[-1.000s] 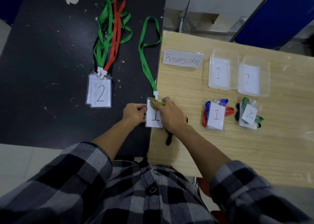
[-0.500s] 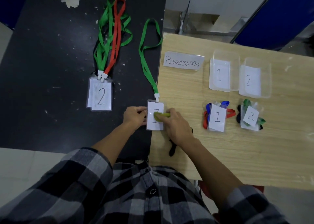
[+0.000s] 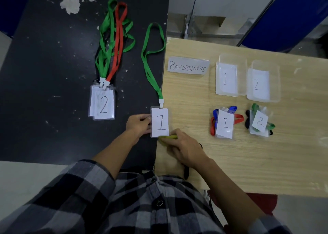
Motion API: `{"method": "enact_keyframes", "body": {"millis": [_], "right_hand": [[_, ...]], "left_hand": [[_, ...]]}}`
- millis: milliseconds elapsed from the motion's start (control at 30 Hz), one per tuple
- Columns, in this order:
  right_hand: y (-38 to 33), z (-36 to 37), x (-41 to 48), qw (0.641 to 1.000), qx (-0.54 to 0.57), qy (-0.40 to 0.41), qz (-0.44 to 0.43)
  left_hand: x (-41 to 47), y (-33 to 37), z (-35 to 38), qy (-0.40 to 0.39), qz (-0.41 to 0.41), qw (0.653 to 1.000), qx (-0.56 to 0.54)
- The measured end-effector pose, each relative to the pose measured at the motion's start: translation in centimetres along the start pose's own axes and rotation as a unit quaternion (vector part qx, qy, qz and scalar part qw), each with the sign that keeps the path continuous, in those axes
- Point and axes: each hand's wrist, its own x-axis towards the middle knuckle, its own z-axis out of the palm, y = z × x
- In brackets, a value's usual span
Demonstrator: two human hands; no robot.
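A clear badge holder with a paper card marked "1" lies across the seam between the black table and the wooden table, its green lanyard stretching away from me. My left hand holds the badge's left edge with curled fingers. My right hand grips a yellow-green cloth and presses it at the badge's lower edge. A black strap pokes out from under my right wrist.
A stack of badges marked "2" with green and red lanyards lies on the black table. On the wooden table sit a "Resepsionis" label, two clear trays marked 1 and 2, and two badge bundles.
My right hand wiped the cloth down the badge, from its top edge to its bottom edge. The "1" card is now uncovered. My left hand stayed on the badge's left edge.
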Motion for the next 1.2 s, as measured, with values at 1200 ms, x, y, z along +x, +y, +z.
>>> {"method": "enact_keyframes", "body": {"millis": [1200], "right_hand": [[-2.2,-1.0,5.4,0.987,-0.044,0.053,0.145]], "left_hand": [[-2.5,-2.8,-0.6,0.043,0.08,0.994,0.064]]}}
